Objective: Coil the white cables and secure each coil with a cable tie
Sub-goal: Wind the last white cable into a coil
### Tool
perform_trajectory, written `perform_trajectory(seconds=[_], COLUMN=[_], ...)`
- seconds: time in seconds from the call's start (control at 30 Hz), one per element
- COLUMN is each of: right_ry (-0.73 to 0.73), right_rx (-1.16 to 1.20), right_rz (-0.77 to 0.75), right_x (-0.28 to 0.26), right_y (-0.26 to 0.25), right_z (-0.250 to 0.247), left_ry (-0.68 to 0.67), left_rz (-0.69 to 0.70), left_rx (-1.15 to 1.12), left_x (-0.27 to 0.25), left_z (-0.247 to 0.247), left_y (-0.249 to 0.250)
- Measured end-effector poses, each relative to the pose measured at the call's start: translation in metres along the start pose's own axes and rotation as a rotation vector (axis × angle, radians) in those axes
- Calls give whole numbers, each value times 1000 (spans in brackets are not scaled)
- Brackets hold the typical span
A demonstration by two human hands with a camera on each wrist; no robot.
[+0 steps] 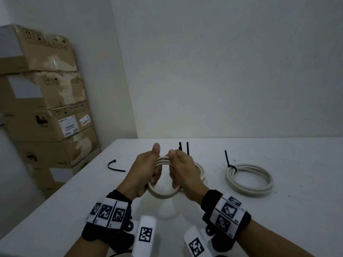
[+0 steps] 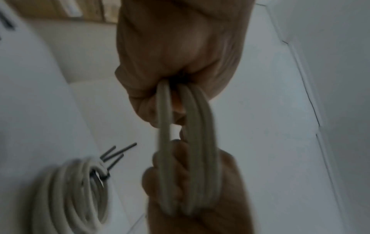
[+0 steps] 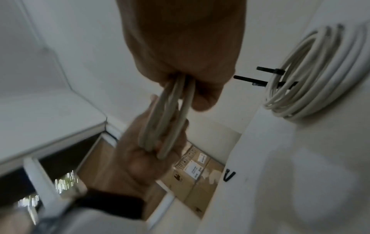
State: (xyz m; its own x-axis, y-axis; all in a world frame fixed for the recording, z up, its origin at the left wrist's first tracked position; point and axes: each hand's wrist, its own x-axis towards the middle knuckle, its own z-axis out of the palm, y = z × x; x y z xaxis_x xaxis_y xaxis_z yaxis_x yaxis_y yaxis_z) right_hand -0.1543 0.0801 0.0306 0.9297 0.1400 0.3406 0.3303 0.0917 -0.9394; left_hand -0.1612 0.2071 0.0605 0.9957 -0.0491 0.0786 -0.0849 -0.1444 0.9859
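I hold a small coil of white cable [image 1: 163, 196] upright above the table, between both hands. My left hand [image 1: 146, 171] grips its left side with the thumb raised. My right hand [image 1: 183, 173] grips its right side. In the left wrist view the coil's turns [image 2: 190, 142] run from my left hand [image 2: 176, 55] down into the right hand [image 2: 180, 182]. The right wrist view shows the same coil [image 3: 168, 123] gripped by the right hand [image 3: 184, 47]. No tie shows on this coil. A loose bent black cable tie [image 1: 115, 166] lies to the left.
A tied white coil [image 1: 248, 179] with a black tie [image 1: 230, 164] lies at the right of the white table [image 1: 278, 219]. Another coil [image 1: 201, 171] sits behind my right hand, with black tie ends [image 1: 187, 148] sticking up. Stacked cardboard boxes [image 1: 46, 112] stand left of the table.
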Motion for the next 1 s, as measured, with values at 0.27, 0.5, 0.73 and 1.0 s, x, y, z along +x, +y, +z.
perform_trajectory(seconds=[0.27, 0.5, 0.73, 1.0], right_ry=[94, -131, -652, -627], right_rx=[-108, 25, 141, 82], right_rz=[-141, 118, 324, 286], right_x=[17, 21, 34, 33], right_y=[11, 6, 9, 9], right_z=[15, 41, 15, 25], left_ry=[-129, -11, 46, 90], left_rz=[-266, -275, -288, -284], left_rx=[-185, -301, -365, -363], left_x=[-9, -9, -6, -4], left_z=[-19, -48, -83, -85], left_y=[-4, -14, -20, -24])
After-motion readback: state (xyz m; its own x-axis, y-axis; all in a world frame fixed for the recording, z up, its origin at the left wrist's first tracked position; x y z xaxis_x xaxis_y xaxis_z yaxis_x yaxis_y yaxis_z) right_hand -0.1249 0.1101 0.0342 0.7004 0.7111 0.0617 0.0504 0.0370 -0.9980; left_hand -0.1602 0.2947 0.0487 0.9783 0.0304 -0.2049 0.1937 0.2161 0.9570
